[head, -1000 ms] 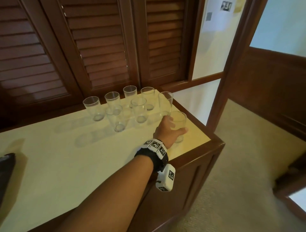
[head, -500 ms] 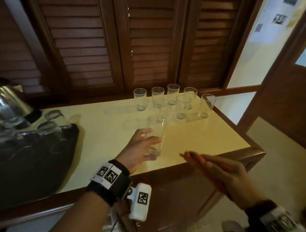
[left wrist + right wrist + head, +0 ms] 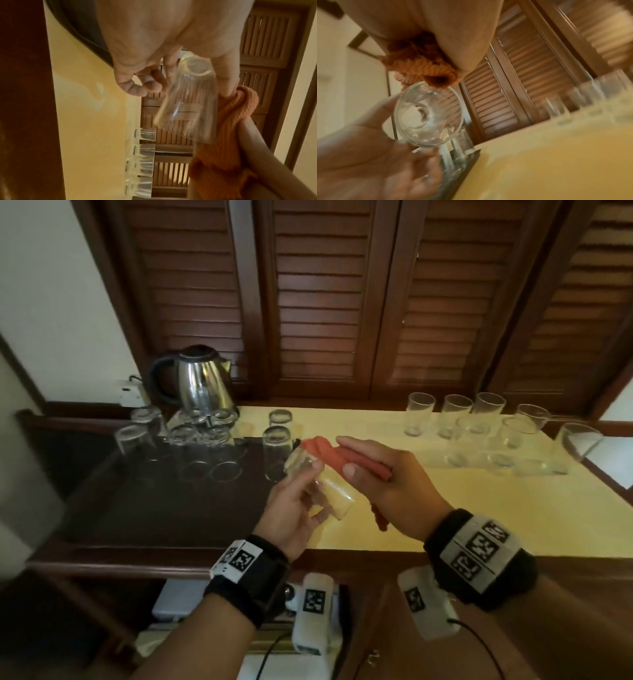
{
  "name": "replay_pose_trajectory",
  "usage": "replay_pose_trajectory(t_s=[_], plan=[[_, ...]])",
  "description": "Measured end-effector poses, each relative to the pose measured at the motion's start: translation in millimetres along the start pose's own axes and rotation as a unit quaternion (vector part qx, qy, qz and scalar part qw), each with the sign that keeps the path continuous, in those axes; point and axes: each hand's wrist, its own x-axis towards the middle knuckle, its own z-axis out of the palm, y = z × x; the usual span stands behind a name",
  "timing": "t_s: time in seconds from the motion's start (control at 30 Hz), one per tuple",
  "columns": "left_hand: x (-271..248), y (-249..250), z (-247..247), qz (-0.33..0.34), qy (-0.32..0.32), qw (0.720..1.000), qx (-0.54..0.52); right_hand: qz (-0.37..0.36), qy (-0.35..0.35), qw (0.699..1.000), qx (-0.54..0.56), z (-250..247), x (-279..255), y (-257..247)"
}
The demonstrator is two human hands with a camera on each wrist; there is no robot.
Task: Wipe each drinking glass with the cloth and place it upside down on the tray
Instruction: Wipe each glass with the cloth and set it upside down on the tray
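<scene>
Left hand grips a clear, smooth glass tilted above the counter edge beside the dark tray. Right hand pinches a ribbed orange cloth at its rim. The right wrist view alone looks into the glass's round mouth.

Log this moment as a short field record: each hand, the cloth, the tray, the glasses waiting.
left hand: grips a clear drinking glass, tilted
right hand: holds the orange ribbed cloth at the glass's mouth
dark tray: several clear glasses upside down
yellow countertop: upright clear glasses waiting
steel kettle: behind tray
</scene>
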Motion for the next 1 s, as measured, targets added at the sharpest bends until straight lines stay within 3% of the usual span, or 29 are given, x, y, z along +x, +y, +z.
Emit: replay_pose_trajectory(t_s=[0.13,0.23,0.33,0.4,0.5,0.67,0.8,0.9,1.0], plan=[[4,6,2,0.026,0.029,0.999,-0.016,0.027,0.064,0.993,0.094,43,5,1],[10,13,1,0.005,0.053,0.999,0.01,0.039,0.125,0.989,0.072,59,10,15],[15,16,-4,-0.007,-0.004,0.995,0.094,0.021,0.196,0.977,0.077,51,22,23],[20,14,-1,0.014,-0.018,0.993,0.119,0.001,0.182,0.98,0.087,43,27,21],[28,20,11,0.032,0.021,0.997,0.061,-0.01,0.138,0.988,0.061,48,24,15],[44,14,26,0.019,-0.02,0.995,0.095,0.017,0.219,0.973,0.068,14,38,31],[56,12,41,0.031,0.038,0.997,0.062,0.02,0.141,0.987,0.079,7,20,36],[59,5,56,-0.016,-0.02,0.995,0.1,0.048,0.177,0.976,0.113,-14,29,49],[65,-1,68,0.029,0.002,0.994,0.11,0.047,0.183,0.972,0.138,-29,24,52]])
